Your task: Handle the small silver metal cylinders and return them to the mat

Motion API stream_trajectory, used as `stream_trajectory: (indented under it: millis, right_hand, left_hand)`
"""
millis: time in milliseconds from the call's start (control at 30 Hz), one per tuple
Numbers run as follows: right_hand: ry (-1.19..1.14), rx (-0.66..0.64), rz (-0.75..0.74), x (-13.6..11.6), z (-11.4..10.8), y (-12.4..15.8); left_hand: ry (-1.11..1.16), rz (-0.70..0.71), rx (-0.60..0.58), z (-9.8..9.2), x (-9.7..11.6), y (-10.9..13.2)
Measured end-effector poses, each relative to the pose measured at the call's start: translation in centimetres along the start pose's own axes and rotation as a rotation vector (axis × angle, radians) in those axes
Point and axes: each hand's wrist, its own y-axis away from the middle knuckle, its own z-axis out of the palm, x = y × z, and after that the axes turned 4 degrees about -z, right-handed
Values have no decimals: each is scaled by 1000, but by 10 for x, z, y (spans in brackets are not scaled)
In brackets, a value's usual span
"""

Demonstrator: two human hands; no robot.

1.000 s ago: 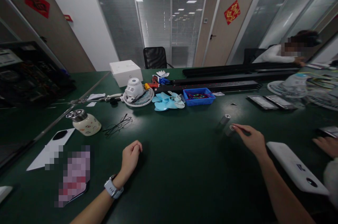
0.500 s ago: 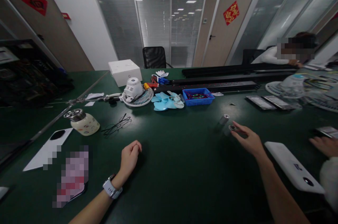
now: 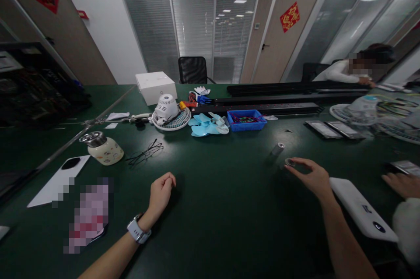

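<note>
My left hand (image 3: pixel 161 189) rests on the dark green table with its fingers curled in, and nothing shows in it. My right hand (image 3: pixel 311 176) has thumb and index finger around a small round metal piece (image 3: pixel 289 162) at the tabletop; its lower part is hard to make out. Just beyond it, to the left, a small silver cylinder (image 3: pixel 278 148) stands upright on the table. A long white device with a round dark lens (image 3: pixel 362 209) lies to the right of my right hand.
A blue tray of wires (image 3: pixel 247 126), light-blue fan blades (image 3: pixel 208 126) and a white fan housing (image 3: pixel 166 110) lie further back. Glasses (image 3: pixel 146 154), a cream flask (image 3: pixel 106 152) and a phone-like white slab (image 3: pixel 59 182) are on the left. Another person's hand (image 3: pixel 402 184) is at right.
My right hand has come slightly nearer to me, its index finger lower, with the round metal piece still at its fingertips. My left hand has hardly moved.
</note>
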Motion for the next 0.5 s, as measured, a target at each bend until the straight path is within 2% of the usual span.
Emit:
stream_trajectory:
  millis: [167, 400, 500]
  right_hand:
    - [28, -17, 30, 1, 2, -1]
    - [-58, -21, 107, 1, 5, 0]
    - [6, 46, 69, -6, 2, -4]
  left_hand:
    - [-16, 9, 9, 0, -1, -1]
    - [-20, 8, 10, 0, -4, -1]
    - [-18, 5, 5, 0, -5, -2]
